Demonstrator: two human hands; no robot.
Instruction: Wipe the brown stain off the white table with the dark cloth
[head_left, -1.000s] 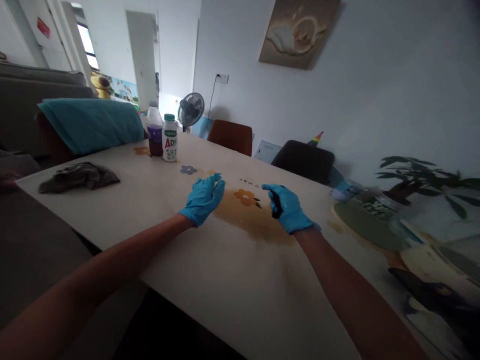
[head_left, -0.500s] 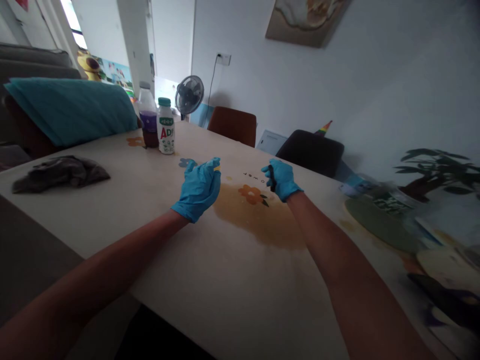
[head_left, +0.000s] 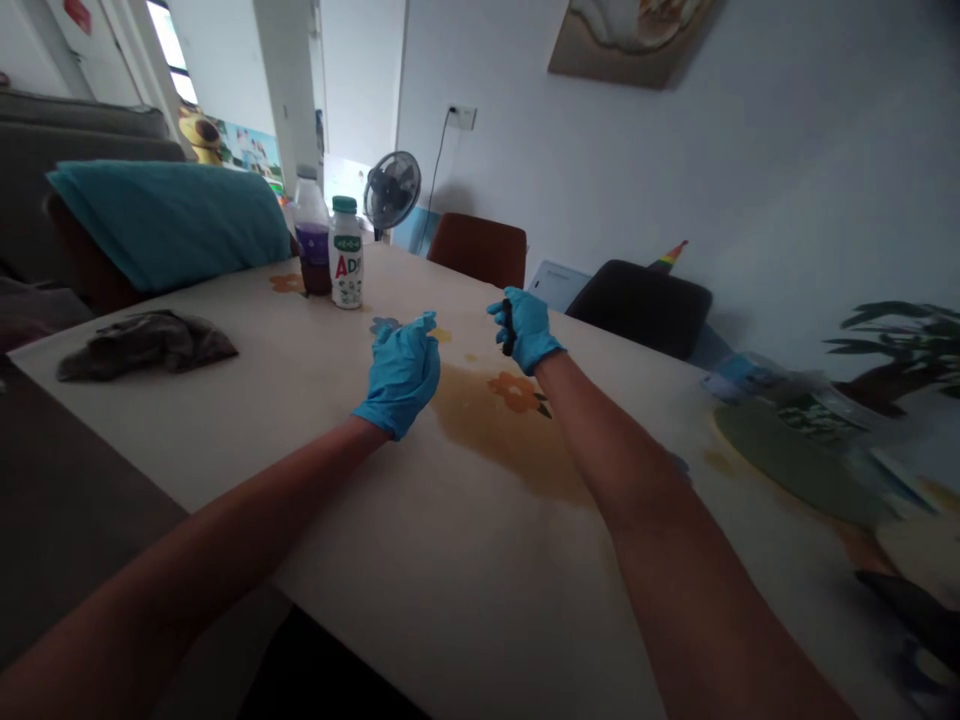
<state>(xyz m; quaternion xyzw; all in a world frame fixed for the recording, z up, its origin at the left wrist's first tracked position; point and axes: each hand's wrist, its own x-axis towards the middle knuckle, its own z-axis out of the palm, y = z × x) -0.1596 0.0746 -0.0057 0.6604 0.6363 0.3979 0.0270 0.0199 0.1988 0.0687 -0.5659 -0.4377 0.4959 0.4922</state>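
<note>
While my left hand (head_left: 401, 375) curls at nine o'clock of the orange flower (head_left: 514, 393), grip unclear, my right hand (head_left: 529, 330) clutches a black object (head_left: 508, 326). I've swung it from two to twelve.

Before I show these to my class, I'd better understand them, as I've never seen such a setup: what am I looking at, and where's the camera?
There is no machine here: the two arms belong to a person, whose hands wear blue gloves. One camera, worn on the head, takes every picture, looking forward and down.

The right hand grips a small dark thing; I can't tell what it is. The left hand is curled over the table; whether it holds anything is unclear.

On the table, a dark cloth lies to the left, with a purple-labelled bottle and a white bottle farther back. A brownish patch spreads near a printed orange flower. To the right is a green mat.
</note>
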